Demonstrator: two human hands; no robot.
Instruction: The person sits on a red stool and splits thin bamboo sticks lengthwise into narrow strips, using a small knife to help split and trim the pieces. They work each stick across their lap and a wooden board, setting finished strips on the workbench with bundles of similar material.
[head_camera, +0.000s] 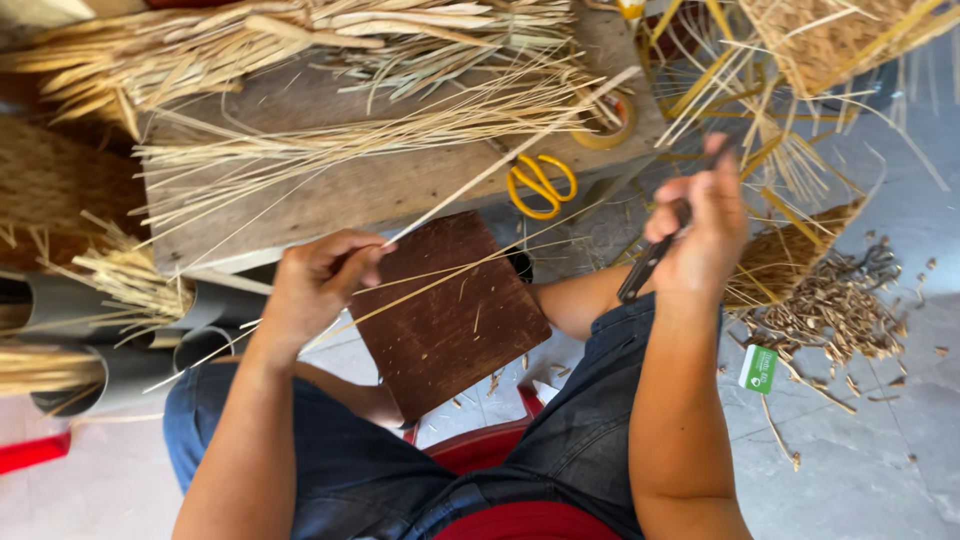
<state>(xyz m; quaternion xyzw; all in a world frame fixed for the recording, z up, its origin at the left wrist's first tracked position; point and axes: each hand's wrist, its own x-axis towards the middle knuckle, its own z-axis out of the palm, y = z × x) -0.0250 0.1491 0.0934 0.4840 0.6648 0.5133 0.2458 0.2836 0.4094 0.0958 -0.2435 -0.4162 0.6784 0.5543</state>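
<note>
Above the dark brown wooden board (450, 315) resting on the person's lap, the left hand (315, 285) keeps its grip clenched on thin pale straw strips (480, 180) that slant up toward the low wooden table (370, 190). The right hand (700, 235) grips a dark-handled knife (650, 262), raised beside woven straw work (785, 260). Yellow-handled scissors (542, 185) lie at the table's edge.

A small green and white rectangular packet (758, 368) lies on the grey floor (860, 470), beside scattered straw trimmings (835, 310).
</note>
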